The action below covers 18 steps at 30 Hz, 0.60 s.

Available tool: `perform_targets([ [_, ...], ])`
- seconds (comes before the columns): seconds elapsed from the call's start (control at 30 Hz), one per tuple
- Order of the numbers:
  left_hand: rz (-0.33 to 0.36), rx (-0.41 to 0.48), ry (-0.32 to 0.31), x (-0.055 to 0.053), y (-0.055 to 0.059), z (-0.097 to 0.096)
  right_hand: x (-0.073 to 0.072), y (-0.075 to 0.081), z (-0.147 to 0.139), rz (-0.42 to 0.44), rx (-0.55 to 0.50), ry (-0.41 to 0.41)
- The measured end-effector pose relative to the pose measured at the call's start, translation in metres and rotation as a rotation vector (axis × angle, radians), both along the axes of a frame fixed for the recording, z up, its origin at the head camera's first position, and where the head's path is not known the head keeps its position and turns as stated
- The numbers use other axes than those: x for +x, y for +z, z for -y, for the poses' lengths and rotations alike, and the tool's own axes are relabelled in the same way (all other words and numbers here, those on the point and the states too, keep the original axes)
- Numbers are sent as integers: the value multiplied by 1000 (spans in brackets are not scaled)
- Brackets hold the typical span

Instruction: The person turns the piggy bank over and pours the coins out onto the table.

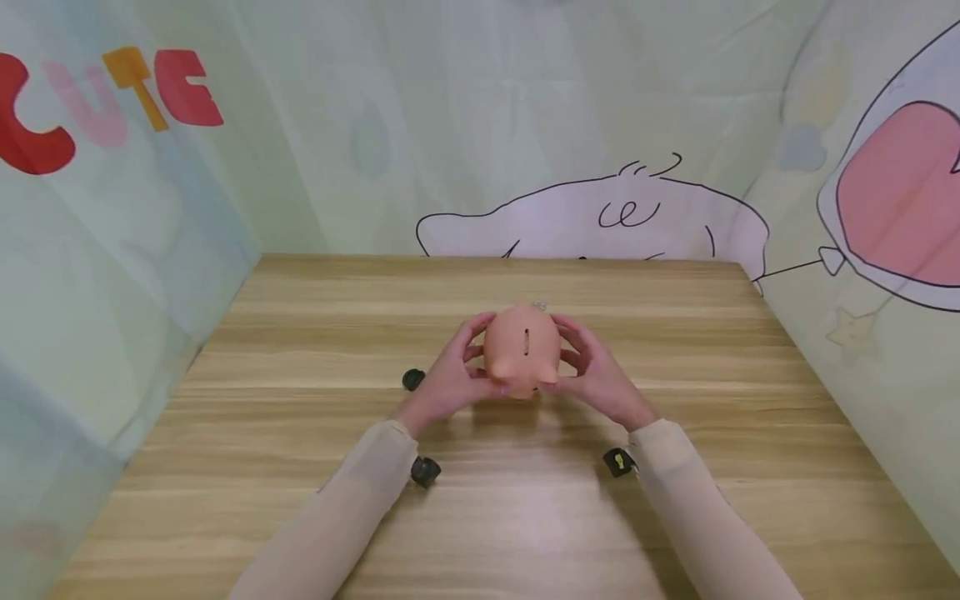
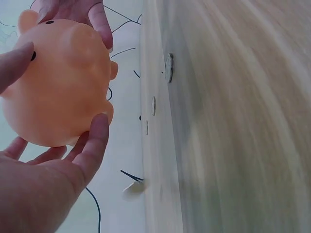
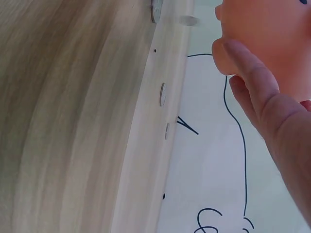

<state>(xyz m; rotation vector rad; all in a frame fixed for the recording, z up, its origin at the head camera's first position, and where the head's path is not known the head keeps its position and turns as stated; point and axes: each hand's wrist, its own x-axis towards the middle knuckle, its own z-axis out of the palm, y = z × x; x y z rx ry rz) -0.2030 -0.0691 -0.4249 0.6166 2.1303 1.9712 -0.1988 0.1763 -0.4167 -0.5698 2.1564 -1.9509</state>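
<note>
Head view: Piggy bank [image 1: 522,346] was held between both hands over the far half of the wooden desk [image 1: 517,517], its coin slot [image 1: 527,342] facing up and its snout turned toward the person. Left hand [image 1: 453,371] curled round one flank, thumb near the head; right hand [image 1: 600,375] curled round the other in the same way. Both forearms wore pale sleeves [image 1: 326,517]. A coin [image 1: 540,306] lay just beyond the piggy bank. Three small black objects showed near the wrists: one beside the left hand, one by the left sleeve, one by the right. Behind the desk hung a pale cloth [image 1: 487,108] with a cartoon outline and, off to the left, bright letters [image 1: 135,87].

Left wrist view: Scene appeared turned on its side. Piggy bank was clear of the desk, with a gap between. Left fingers were spread along its body and a leg, thumb near an eye; the right hand gripped the opposite side. Three coins lay flat on the desk in a loose row. A pale blur [image 2: 133,188] hung over the desk edge, possibly a coin, too smeared to be sure.

Right wrist view: Right fingers pressed a leg of the piggy bank. Coins again lay flat; a grey blurred disc [image 3: 189,20] showed near the piggy bank.
</note>
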Motion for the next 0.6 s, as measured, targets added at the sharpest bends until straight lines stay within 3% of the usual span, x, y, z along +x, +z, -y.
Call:
perform_targets([
  [0.6,-36,-50,48,4,-2,0,3,-2,2,-47,-65,50],
])
